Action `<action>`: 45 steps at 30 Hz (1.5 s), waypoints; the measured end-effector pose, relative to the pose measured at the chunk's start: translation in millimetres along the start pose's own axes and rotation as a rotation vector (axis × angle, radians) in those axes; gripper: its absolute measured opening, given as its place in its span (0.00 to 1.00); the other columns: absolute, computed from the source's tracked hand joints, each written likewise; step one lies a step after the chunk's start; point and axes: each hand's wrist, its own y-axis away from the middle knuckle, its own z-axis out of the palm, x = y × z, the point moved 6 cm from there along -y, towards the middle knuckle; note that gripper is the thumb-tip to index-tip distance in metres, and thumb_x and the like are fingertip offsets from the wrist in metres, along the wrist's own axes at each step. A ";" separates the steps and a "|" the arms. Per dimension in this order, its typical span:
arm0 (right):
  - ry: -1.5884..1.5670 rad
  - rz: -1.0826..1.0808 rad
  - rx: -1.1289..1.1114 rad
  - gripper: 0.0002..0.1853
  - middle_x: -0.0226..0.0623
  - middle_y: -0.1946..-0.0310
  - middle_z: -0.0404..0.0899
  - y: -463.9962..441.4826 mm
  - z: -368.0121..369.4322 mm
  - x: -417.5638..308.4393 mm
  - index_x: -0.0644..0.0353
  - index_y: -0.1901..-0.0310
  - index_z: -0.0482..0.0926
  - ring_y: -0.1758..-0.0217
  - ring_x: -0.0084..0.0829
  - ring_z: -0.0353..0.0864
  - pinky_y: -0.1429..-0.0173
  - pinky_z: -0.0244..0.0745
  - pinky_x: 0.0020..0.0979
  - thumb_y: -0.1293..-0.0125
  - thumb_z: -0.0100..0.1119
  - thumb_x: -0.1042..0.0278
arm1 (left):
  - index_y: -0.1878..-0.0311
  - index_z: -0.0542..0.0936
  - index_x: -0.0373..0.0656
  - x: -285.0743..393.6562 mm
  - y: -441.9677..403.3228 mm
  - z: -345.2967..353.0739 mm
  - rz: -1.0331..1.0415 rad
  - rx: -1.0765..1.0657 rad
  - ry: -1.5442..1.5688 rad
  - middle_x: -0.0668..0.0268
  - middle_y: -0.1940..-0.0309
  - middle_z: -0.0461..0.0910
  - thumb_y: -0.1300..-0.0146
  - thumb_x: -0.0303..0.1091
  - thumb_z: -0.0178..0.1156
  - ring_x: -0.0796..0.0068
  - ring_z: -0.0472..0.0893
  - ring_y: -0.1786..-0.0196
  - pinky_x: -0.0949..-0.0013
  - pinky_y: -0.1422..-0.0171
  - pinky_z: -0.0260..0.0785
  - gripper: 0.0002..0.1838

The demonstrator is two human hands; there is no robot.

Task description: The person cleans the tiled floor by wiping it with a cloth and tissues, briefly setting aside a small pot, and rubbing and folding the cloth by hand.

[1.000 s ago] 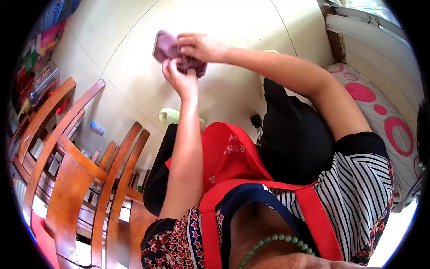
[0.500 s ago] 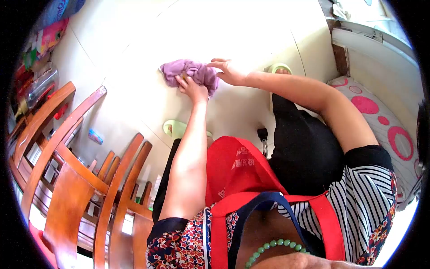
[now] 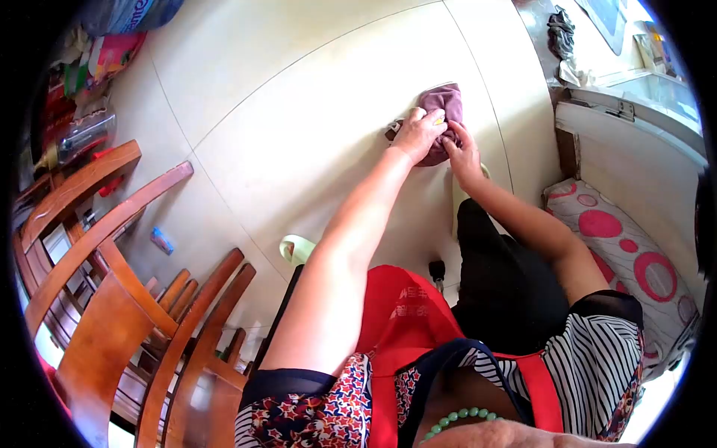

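Observation:
A crumpled purple cloth (image 3: 444,98) lies on the pale tiled floor ahead of me, up and right of the middle of the view. My left hand (image 3: 418,134) reaches across and grips it from its left side, fingers bent into the fabric. From the right, my right hand (image 3: 464,155) holds the cloth's near right edge between thumb and fingers. A dark and white patch (image 3: 393,129) shows beside my left hand; I cannot make out whether it belongs to the cloth.
Wooden chairs (image 3: 112,328) stand on my left, with a small blue packet (image 3: 161,240) on the floor by them. A plastic bottle (image 3: 86,138) and bags are at the upper left. On the right are a patterned cushion (image 3: 605,224) and a white ledge (image 3: 627,142). A green slipper (image 3: 297,248) is near my left knee.
The cloth and both hands have shifted right across the floor. My right hand, spread at the cloth's edge before, has closed on it. The camera's view has shifted slightly.

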 end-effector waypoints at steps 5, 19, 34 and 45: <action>-0.339 -0.115 -0.211 0.23 0.52 0.38 0.66 16.3 32.8 -85.1 0.61 0.43 0.73 0.37 0.46 0.69 0.35 0.66 0.36 0.43 0.57 0.77 | 0.56 0.83 0.45 -0.3 51.6 -98.2 -0.112 0.386 0.086 0.61 0.45 0.76 0.50 0.22 0.56 0.56 0.73 0.47 0.60 0.39 0.64 0.17; 0.949 -0.640 -1.025 0.43 0.30 0.25 0.40 54.8 242.8 -163.3 0.32 0.28 0.49 0.25 0.52 0.40 0.33 0.55 0.56 0.43 0.61 0.49 | 0.30 0.50 0.35 -110.7 247.7 -64.3 -0.745 0.265 -0.081 0.45 0.30 0.48 0.48 0.25 0.61 0.39 0.50 0.30 0.46 0.26 0.45 0.43; 0.784 -0.989 -0.215 0.24 0.24 0.43 0.61 -66.2 215.2 -134.3 0.34 0.44 0.71 0.38 0.42 0.57 0.41 0.64 0.43 0.45 0.57 0.51 | 0.35 0.55 0.29 -135.6 93.3 -67.1 -0.615 0.525 0.029 0.39 0.35 0.53 0.44 0.28 0.57 0.37 0.54 0.34 0.46 0.28 0.41 0.35; 1.183 -0.475 -0.138 0.31 0.38 0.32 0.54 -206.2 8.1 -86.3 0.50 0.36 0.67 0.29 0.45 0.49 0.28 0.47 0.44 0.41 0.56 0.53 | 0.36 0.58 0.29 -34.9 -117.4 -25.7 -0.237 0.244 0.213 0.38 0.36 0.58 0.50 0.21 0.50 0.40 0.58 0.33 0.53 0.27 0.49 0.34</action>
